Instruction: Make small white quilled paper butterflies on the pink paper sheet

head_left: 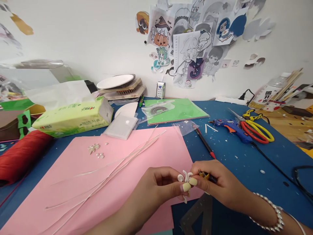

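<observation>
My left hand (160,184) pinches a small white ornament of curled paper strips (187,176), with a spiral on one side and thin prongs on top. From the other side, the thumb and finger of my right hand (221,181) press on the same ornament. A dark tool with gold-coloured parts (204,175) is tucked in my right hand; its kind is mostly hidden by the fingers. Both hands are over the right edge of the pink paper sheet (85,173). Long thin white strips (107,178) lie on it, near a second curled ornament (93,148) and several pearl beads (100,155).
A blue glue gun (232,129), scissors with red and yellow handles (256,130) and a black pen (204,143) lie right. A dark set square (198,215) is below my hands. Left are a tissue pack (75,117) and a red thread spool (23,158). Green paper (181,111) lies behind.
</observation>
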A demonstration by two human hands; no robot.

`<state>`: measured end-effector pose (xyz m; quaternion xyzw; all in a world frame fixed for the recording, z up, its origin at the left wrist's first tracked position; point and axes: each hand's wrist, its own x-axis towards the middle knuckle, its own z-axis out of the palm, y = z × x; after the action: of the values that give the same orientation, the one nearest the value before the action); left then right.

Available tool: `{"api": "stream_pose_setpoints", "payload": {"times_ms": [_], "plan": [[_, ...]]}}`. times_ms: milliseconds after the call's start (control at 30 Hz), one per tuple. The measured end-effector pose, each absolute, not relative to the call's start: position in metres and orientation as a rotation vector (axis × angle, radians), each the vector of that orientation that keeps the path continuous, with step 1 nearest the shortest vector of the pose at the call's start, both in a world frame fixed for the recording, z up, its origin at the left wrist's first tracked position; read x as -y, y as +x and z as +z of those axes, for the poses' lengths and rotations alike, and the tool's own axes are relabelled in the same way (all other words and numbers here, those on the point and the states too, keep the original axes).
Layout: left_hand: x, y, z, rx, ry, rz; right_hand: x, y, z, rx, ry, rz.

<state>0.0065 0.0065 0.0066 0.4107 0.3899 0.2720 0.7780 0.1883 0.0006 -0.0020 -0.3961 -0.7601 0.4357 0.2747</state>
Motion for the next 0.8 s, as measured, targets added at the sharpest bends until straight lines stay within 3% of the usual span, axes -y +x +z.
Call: {"api": "stream_pose_setpoints", "payload": {"times_ms": [233,533,800], "plan": [[-0.006,0.007,0.006,-0.814,0.889,0.557,0.004,0.182,-0.011,2.043,-1.081,1.031],[-0.008,0.001,0.006,-0.756,0.865,0.332,-0.004,0.189,-0.016,2.070,-0.848,1.185],[-0.007,0.000,0.008,-0.672,0.857,0.191,0.005,0.188,-0.002,2.269,-0.604,0.790]]}}
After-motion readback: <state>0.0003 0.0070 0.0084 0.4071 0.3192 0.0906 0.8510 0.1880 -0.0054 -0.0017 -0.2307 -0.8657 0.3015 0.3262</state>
